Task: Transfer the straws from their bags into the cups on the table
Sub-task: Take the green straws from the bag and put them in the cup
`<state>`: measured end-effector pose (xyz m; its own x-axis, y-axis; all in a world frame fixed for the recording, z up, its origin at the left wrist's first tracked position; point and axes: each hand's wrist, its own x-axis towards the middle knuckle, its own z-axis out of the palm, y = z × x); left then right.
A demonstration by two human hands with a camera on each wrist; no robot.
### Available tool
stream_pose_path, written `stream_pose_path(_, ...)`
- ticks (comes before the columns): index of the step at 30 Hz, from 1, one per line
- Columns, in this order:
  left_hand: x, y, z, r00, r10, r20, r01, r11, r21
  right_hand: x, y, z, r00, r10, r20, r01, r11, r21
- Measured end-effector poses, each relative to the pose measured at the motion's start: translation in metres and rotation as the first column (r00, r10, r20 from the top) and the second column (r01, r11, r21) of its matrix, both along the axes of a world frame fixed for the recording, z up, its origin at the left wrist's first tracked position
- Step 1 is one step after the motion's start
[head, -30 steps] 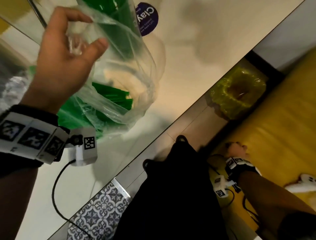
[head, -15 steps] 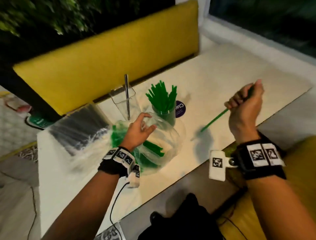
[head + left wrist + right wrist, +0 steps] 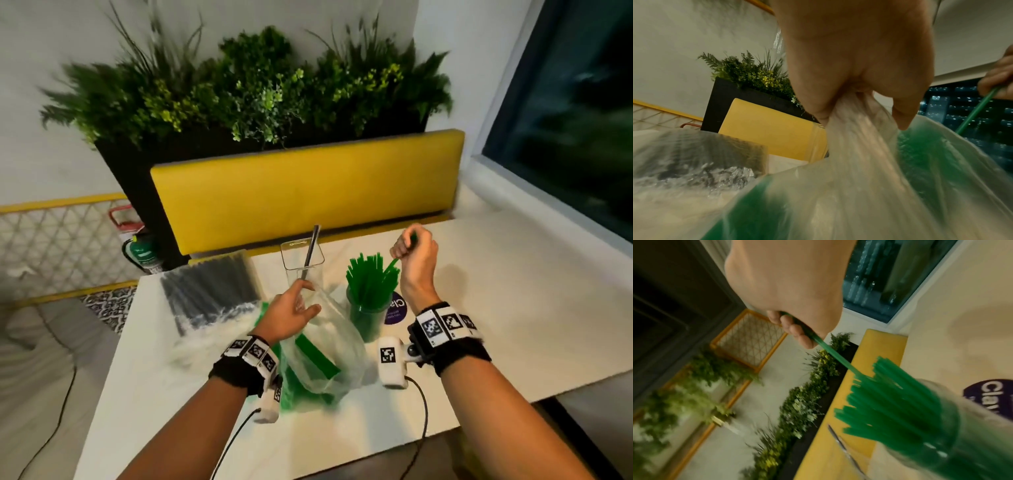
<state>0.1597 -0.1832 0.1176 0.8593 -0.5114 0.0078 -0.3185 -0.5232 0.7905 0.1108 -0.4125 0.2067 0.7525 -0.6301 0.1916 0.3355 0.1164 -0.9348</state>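
Note:
My right hand (image 3: 412, 251) grips one green straw (image 3: 830, 353) in a fist, its lower end touching the bunch of green straws (image 3: 371, 279) that stands in a clear cup (image 3: 364, 317) mid-table. My left hand (image 3: 291, 313) pinches the gathered top of a clear plastic bag (image 3: 322, 346), seen close in the left wrist view as the bag (image 3: 859, 162); several green straws (image 3: 317, 358) lie inside it. Behind stands a clear square cup (image 3: 301, 263) holding one dark straw (image 3: 311, 245). A bag of black straws (image 3: 209, 289) lies at the table's left.
The white table (image 3: 513, 325) has a round purple sticker (image 3: 395, 308) beside the green cup. A yellow bench back (image 3: 301, 192) and a planter (image 3: 246, 89) stand behind. A window (image 3: 575, 102) is on the right. A fire extinguisher (image 3: 140, 248) stands at the left.
My right hand came up from beside the seat with a green straw and carried it left to the green cup. The view swung up to the table. My left hand kept the bag.

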Motion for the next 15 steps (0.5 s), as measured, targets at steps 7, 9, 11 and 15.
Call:
stream_pose_path(7,0.004,-0.010,0.011,0.999,0.028,-0.014,-0.028,0.999,0.031,0.006,0.001,-0.056,0.924,-0.219,-0.313,-0.089,0.672,-0.735)
stream_pose_path(9,0.007,-0.013,0.014,0.999,0.026,-0.020,-0.025,0.999,0.040,0.004,0.006,-0.048,0.921,-0.321,-0.222,-0.017,0.535,-0.844)
stream_pose_path(11,0.009,-0.013,0.019,0.999,0.031,-0.027,-0.030,0.998,0.046,-0.006,0.020,-0.029,0.979,-0.191,-0.077,0.042,0.551,-0.834)
stream_pose_path(15,0.012,-0.006,0.031,1.000,0.017,0.018,-0.018,0.999,0.050,-0.028,0.067,-0.027,0.869,0.412,-0.272,-0.482,0.589,-0.648)
